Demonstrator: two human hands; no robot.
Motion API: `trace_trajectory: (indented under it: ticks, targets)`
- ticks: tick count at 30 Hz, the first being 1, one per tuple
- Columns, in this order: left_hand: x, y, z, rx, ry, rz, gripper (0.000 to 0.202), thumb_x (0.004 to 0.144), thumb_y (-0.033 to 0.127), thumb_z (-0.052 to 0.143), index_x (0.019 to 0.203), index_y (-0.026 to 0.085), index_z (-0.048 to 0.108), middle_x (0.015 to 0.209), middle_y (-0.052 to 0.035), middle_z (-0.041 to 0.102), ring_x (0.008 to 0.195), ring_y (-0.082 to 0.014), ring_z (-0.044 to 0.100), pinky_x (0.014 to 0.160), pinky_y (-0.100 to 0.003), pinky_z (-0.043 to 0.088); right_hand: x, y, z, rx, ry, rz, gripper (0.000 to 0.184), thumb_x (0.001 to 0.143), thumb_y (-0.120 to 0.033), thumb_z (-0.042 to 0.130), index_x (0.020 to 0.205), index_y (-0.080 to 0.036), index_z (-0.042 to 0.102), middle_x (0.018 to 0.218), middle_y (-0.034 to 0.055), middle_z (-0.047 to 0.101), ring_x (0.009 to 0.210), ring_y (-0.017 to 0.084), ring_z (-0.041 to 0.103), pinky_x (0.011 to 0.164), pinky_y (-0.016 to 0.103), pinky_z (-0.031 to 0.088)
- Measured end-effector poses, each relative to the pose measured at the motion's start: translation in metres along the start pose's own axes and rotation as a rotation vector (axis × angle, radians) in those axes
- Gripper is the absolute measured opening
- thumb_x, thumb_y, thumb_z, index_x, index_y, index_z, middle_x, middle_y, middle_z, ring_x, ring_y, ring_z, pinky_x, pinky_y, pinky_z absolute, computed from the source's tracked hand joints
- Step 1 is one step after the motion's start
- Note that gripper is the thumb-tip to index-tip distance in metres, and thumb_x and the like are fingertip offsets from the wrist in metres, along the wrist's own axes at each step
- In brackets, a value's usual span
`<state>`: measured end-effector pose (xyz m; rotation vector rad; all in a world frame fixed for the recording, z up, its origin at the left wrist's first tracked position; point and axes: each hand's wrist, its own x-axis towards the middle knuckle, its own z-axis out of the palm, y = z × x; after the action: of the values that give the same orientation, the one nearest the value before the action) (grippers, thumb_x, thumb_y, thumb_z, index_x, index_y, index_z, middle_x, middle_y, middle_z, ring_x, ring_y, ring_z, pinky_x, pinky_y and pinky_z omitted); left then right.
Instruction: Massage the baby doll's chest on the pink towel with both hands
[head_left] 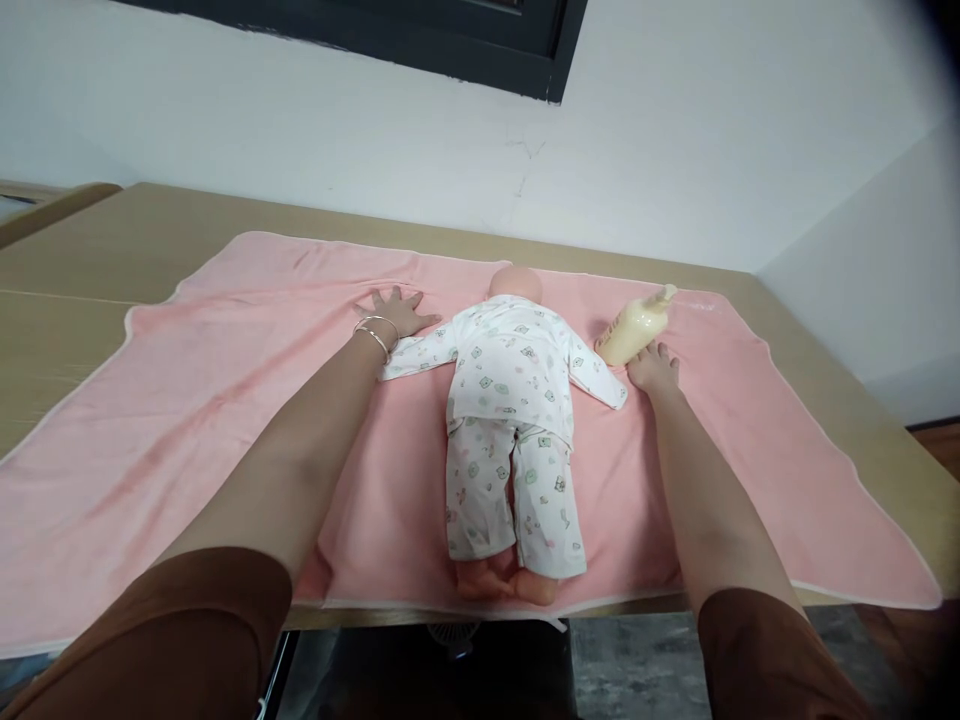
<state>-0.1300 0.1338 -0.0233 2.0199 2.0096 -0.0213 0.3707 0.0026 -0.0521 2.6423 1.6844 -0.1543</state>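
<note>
A baby doll (510, 420) in white printed pyjamas lies face down on a pink blanket (187, 400), head toward the wall, arms spread. My left hand (394, 310), with bangles at the wrist, lies flat and open on the blanket beside the doll's left sleeve. My right hand (654, 366) rests by the doll's right sleeve, fingers curled at the base of a pale yellow baby bottle (634, 326) that lies on its side. Whether the fingers grip the bottle is not clear.
The blanket covers a wooden table (825, 330) that stands against a white wall. A dark window frame (450, 40) hangs above. The table's near edge runs just below the doll's feet, with dark floor beneath.
</note>
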Motion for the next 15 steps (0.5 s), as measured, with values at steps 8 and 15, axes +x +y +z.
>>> trace_trajectory:
  ticks: [8, 15]
  targets:
    - [-0.0015, -0.0025, -0.0025, -0.003, 0.033, 0.024, 0.095, 0.08, 0.086, 0.041, 0.161, 0.038, 0.028, 0.175, -0.0077, 0.008, 0.154, -0.0564, -0.004, 0.108, -0.086, 0.007, 0.0038, 0.0025, -0.0003, -0.021, 0.033, -0.012, 0.064, 0.101, -0.038, 0.023, 0.162, -0.019, 0.03, 0.169, 0.0133, 0.026, 0.154, 0.038, 0.019, 0.12, 0.068, 0.021]
    - [-0.001, -0.0048, -0.0011, -0.021, 0.04, 0.026, 0.096, 0.079, 0.086, 0.043, 0.161, 0.038, 0.027, 0.175, -0.007, 0.006, 0.154, -0.0554, -0.005, 0.109, -0.086, 0.006, 0.0033, 0.0051, 0.002, 0.052, 0.105, -0.02, 0.062, 0.098, -0.037, 0.03, 0.157, -0.021, 0.04, 0.166, 0.0134, 0.032, 0.152, 0.038, 0.025, 0.118, 0.069, 0.022]
